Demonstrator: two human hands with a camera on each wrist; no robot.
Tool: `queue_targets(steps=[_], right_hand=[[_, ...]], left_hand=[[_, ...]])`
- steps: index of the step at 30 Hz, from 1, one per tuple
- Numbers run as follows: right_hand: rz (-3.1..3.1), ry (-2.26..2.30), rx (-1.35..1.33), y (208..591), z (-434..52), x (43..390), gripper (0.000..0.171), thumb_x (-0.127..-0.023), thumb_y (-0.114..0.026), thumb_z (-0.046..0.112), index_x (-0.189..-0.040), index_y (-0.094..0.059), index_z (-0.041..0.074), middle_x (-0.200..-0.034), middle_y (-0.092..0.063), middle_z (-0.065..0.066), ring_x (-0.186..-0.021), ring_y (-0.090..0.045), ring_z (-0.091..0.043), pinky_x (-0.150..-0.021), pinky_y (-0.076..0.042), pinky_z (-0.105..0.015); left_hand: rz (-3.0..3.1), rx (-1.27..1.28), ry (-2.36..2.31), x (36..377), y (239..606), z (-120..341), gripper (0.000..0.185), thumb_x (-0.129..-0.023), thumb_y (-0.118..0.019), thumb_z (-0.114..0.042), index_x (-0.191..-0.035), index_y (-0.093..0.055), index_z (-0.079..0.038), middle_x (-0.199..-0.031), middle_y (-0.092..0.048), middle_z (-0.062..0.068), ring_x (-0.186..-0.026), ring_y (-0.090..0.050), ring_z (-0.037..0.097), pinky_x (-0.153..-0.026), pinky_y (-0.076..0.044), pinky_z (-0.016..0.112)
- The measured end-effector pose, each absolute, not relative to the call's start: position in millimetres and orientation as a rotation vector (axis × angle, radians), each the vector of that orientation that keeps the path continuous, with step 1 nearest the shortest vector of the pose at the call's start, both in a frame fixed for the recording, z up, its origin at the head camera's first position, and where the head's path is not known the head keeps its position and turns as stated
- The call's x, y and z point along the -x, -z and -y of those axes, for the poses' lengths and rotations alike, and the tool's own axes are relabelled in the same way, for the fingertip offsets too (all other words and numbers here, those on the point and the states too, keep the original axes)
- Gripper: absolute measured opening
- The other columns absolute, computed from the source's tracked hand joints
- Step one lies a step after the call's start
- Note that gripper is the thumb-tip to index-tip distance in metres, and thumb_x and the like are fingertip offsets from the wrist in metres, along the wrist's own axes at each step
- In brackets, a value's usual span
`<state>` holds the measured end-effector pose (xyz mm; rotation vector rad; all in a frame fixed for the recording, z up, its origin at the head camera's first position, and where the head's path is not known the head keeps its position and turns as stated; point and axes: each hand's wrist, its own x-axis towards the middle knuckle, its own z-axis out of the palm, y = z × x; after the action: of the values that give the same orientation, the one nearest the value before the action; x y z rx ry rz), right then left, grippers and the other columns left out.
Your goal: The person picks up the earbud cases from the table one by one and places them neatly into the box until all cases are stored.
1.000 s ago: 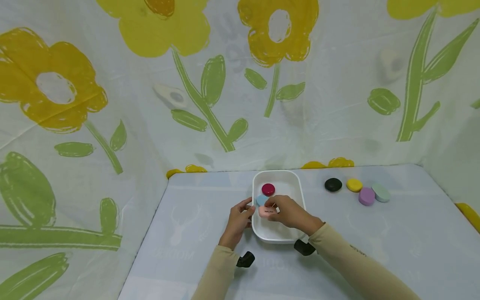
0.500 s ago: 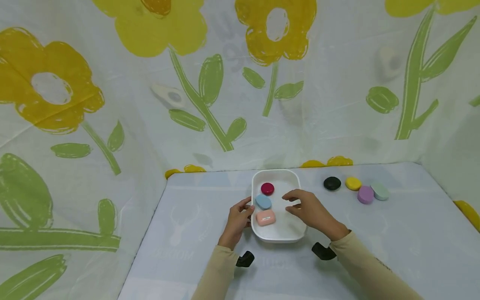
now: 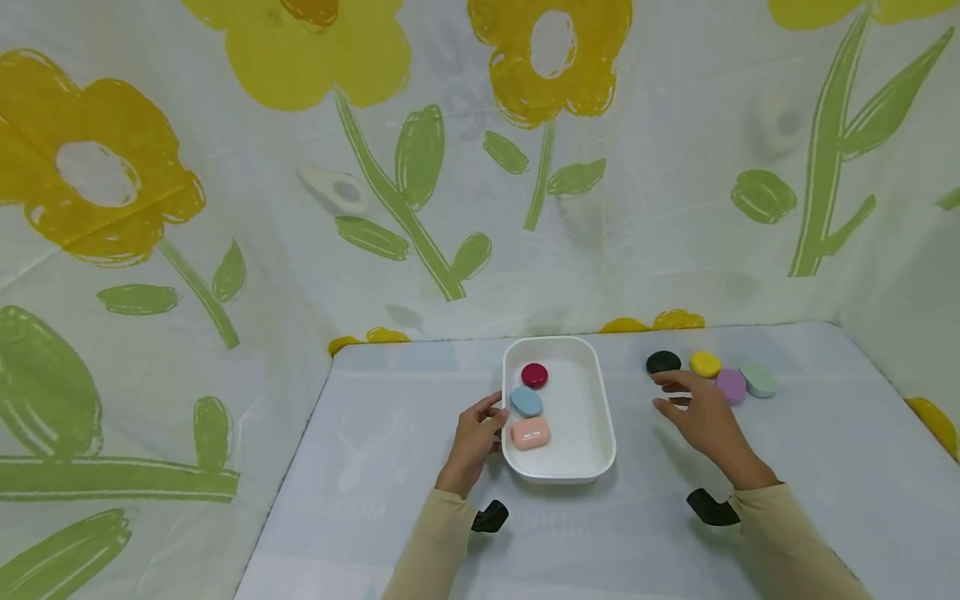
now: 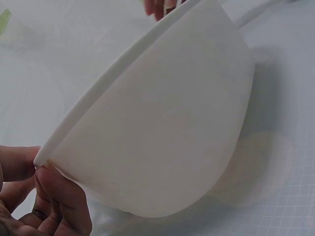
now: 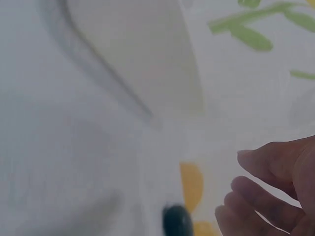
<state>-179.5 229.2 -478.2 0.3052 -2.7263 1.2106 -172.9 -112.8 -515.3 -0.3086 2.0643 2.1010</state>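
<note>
My left hand (image 3: 474, 437) grips the left rim of a white plastic basin (image 3: 577, 454), thumb on the rim and fingers beneath it, as the left wrist view shows. Along the basin's left side lie a dark red round piece (image 3: 534, 375), a light blue oval piece (image 3: 527, 402) and a pink soap bar (image 3: 531, 433). To the right of the basin, my right hand (image 3: 708, 421) holds nothing; its fingers are spread and slightly bent. Its fingertips appear just below a black oval piece (image 3: 663, 361). In the right wrist view this black piece (image 5: 178, 221) is blurred.
Right of the black piece lie a yellow round piece (image 3: 705, 363), a purple thick disc (image 3: 732, 387) and a pale green oval piece (image 3: 759, 380). The purple disc is partly behind my right hand. A flower-printed curtain (image 3: 637, 267) encloses the back and sides of the table (image 3: 360, 517).
My right hand has let go of the pink soap bar inside the basin and moved out to the right, towards the black piece. My left hand has kept its grip on the rim.
</note>
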Motion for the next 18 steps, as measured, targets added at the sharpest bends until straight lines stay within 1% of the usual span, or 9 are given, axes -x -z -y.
queue_targets(steps=[3,5,7,10,12,14,16,17,18], right_hand=[[2.69,-1.198,-0.249,485.0,-249.2,179.0,0.038,-0.094,-0.075,-0.006,-0.13,-0.065,-0.011,-0.125,-0.066,-0.032,-0.112,-0.066,-0.049,-0.089,-0.061,-0.041],[2.672,-1.188,-0.196,489.8,-261.4,179.1,0.039,-0.094,-0.075,-0.005,-0.13,-0.064,-0.012,-0.124,-0.065,-0.033,-0.112,-0.065,-0.049,-0.085,-0.059,-0.022],[2.668,-1.169,-0.13,494.3,-272.4,179.1,0.039,-0.094,-0.075,-0.004,-0.131,-0.063,-0.012,-0.124,-0.065,-0.033,-0.111,-0.065,-0.05,-0.079,-0.05,-0.006],[2.662,-1.158,-0.047,499.0,-285.7,178.4,0.041,-0.095,-0.074,-0.004,-0.133,-0.061,-0.013,-0.126,-0.062,-0.035,-0.111,-0.064,-0.051,-0.076,-0.037,0.004],[2.664,-1.143,-0.007,500.7,-292.4,177.8,0.042,-0.095,-0.073,-0.004,-0.134,-0.06,-0.014,-0.129,-0.061,-0.036,-0.113,-0.063,-0.051,-0.074,-0.038,0.004],[2.667,-1.112,0.019,502.0,-297.6,177.6,0.043,-0.095,-0.072,-0.005,-0.135,-0.059,-0.015,-0.132,-0.058,-0.036,-0.115,-0.061,-0.052,-0.076,-0.049,-0.005],[2.671,-1.083,0.049,503.8,-301.7,178.1,0.044,-0.096,-0.071,-0.005,-0.136,-0.058,-0.015,-0.134,-0.056,-0.037,-0.116,-0.059,-0.053,-0.083,-0.059,-0.024],[2.676,-1.068,0.065,504.8,-303.5,178.6,0.044,-0.096,-0.07,-0.005,-0.137,-0.058,-0.015,-0.135,-0.055,-0.038,-0.117,-0.058,-0.054,-0.086,-0.06,-0.035],[2.68,-1.056,0.078,506.0,-305.2,179.3,0.044,-0.096,-0.07,-0.005,-0.137,-0.058,-0.015,-0.135,-0.054,-0.038,-0.117,-0.057,-0.054,-0.088,-0.058,-0.046]], left_hand=[[-2.068,0.316,-2.1,173.6,515.2,112.6,0.046,-0.109,-0.061,-0.013,-0.153,-0.055,-0.003,-0.11,-0.058,0.008,-0.076,-0.058,0.015,-0.059,-0.054,0.024],[-2.069,0.322,-2.099,174.0,515.2,112.4,0.046,-0.108,-0.061,-0.013,-0.153,-0.055,-0.003,-0.11,-0.058,0.008,-0.075,-0.057,0.015,-0.059,-0.054,0.023],[-2.068,0.328,-2.095,174.4,515.8,112.3,0.046,-0.108,-0.061,-0.013,-0.153,-0.055,-0.003,-0.11,-0.058,0.007,-0.075,-0.057,0.015,-0.059,-0.054,0.023],[-2.066,0.331,-2.092,174.7,516.3,112.3,0.046,-0.108,-0.061,-0.012,-0.153,-0.056,-0.004,-0.109,-0.058,0.008,-0.075,-0.057,0.015,-0.059,-0.053,0.023],[-2.068,0.327,-2.092,174.8,516.3,112.4,0.046,-0.108,-0.061,-0.012,-0.153,-0.055,-0.003,-0.109,-0.058,0.008,-0.075,-0.057,0.014,-0.059,-0.054,0.023],[-2.071,0.323,-2.093,174.9,516.3,112.4,0.046,-0.108,-0.061,-0.012,-0.153,-0.055,-0.003,-0.109,-0.058,0.008,-0.075,-0.057,0.014,-0.059,-0.054,0.023],[-2.072,0.32,-2.096,175.0,516.3,112.4,0.046,-0.108,-0.061,-0.012,-0.153,-0.055,-0.002,-0.109,-0.058,0.008,-0.075,-0.057,0.014,-0.059,-0.054,0.023],[-2.074,0.32,-2.095,175.1,516.6,112.3,0.046,-0.108,-0.061,-0.012,-0.153,-0.055,-0.002,-0.109,-0.058,0.008,-0.075,-0.057,0.014,-0.059,-0.054,0.023],[-2.073,0.32,-2.096,175.0,516.6,112.2,0.046,-0.108,-0.061,-0.012,-0.153,-0.055,-0.002,-0.109,-0.058,0.008,-0.075,-0.057,0.014,-0.059,-0.054,0.023]])
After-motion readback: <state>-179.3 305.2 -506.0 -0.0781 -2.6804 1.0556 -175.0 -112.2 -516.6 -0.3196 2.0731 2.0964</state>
